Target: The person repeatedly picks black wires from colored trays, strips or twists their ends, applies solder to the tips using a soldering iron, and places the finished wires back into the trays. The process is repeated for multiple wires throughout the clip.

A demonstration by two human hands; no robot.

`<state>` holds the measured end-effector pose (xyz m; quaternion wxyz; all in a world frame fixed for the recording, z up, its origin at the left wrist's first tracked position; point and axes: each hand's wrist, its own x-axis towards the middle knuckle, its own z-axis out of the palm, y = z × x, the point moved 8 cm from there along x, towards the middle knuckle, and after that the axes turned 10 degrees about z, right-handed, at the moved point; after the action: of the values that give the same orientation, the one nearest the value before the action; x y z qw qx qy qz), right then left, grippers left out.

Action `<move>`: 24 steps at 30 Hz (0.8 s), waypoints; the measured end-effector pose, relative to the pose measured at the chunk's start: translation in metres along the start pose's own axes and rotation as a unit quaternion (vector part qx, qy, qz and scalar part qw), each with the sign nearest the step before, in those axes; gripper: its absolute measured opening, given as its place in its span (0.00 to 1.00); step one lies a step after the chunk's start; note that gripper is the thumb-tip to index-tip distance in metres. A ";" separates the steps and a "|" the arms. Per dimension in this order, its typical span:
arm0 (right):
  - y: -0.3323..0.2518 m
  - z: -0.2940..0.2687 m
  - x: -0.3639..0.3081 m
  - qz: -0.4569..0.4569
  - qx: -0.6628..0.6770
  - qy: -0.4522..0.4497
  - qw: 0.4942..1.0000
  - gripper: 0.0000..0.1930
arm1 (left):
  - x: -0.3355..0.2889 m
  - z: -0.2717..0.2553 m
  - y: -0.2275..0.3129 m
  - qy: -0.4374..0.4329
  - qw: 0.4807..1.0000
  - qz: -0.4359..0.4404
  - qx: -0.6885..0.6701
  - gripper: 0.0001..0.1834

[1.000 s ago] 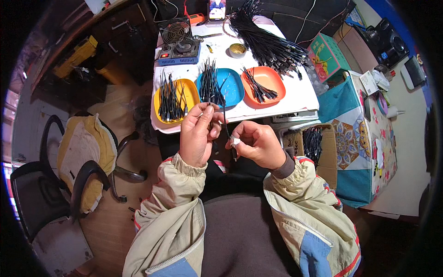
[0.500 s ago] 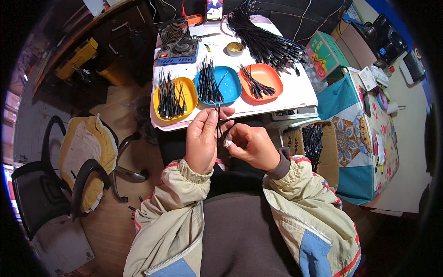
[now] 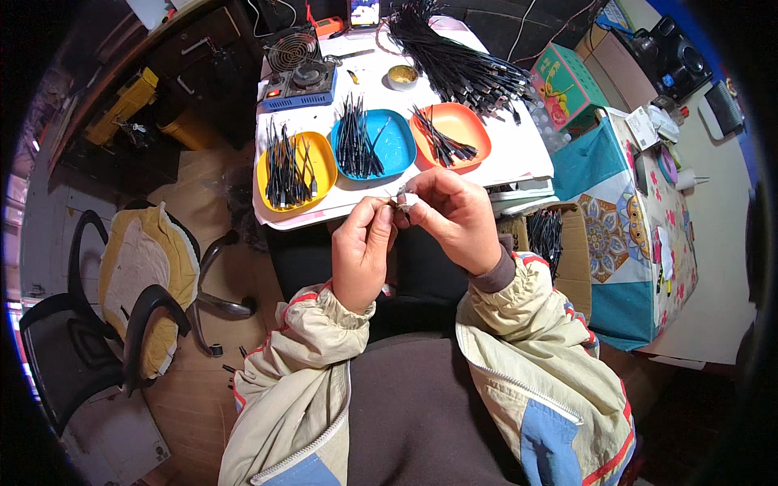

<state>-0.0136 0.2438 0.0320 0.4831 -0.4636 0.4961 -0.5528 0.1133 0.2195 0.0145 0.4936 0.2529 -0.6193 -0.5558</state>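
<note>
My left hand (image 3: 362, 255) pinches a short black cable (image 3: 395, 202) between thumb and fingers, most of it hidden by the hands. Against its end, my right hand (image 3: 460, 220) presses a small crumpled white wad (image 3: 409, 199), gripped by thumb and forefinger. Both hands meet just in front of the white table (image 3: 366, 194). Beyond them stand a yellow tray (image 3: 326, 172), a blue tray (image 3: 399, 146) and an orange tray (image 3: 472, 130), each with short black cables in it. The orange one has the fewest.
A blue device (image 3: 301, 91) with a round grille stands at the back left, beside a small tin (image 3: 402, 78). A big bundle of black cables (image 3: 466, 73) covers the back right. A cardboard box (image 3: 574, 251) is at right; an office chair (image 3: 154, 279) is at left.
My hands have come together, the right moving up and left to the cable with the white wad. The cable, upright before, is now mostly hidden. The view has shifted slightly.
</note>
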 end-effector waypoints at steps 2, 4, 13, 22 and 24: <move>-0.004 -0.002 -0.002 -0.031 -0.056 0.018 0.998 0.05 | -0.001 0.001 -0.001 0.004 0.999 -0.012 -0.045 0.10; -0.011 -0.004 -0.005 -0.067 -0.116 0.037 0.990 0.05 | -0.003 0.004 -0.001 0.000 0.994 -0.026 -0.109 0.11; 0.000 0.002 -0.007 0.023 0.068 0.009 0.997 0.06 | -0.007 -0.006 0.009 0.049 0.989 0.086 0.106 0.05; 0.010 0.006 -0.011 -0.003 0.108 0.013 0.994 0.07 | -0.011 -0.010 -0.004 0.078 0.995 0.043 -0.032 0.06; 0.020 0.009 -0.008 0.040 0.213 -0.025 0.976 0.06 | -0.012 -0.008 -0.009 0.080 0.989 0.014 -0.120 0.07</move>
<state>-0.0028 0.2498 0.0120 0.6048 -0.3436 0.3731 -0.6140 0.1230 0.2240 0.0009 0.5762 0.2272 -0.5098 -0.5971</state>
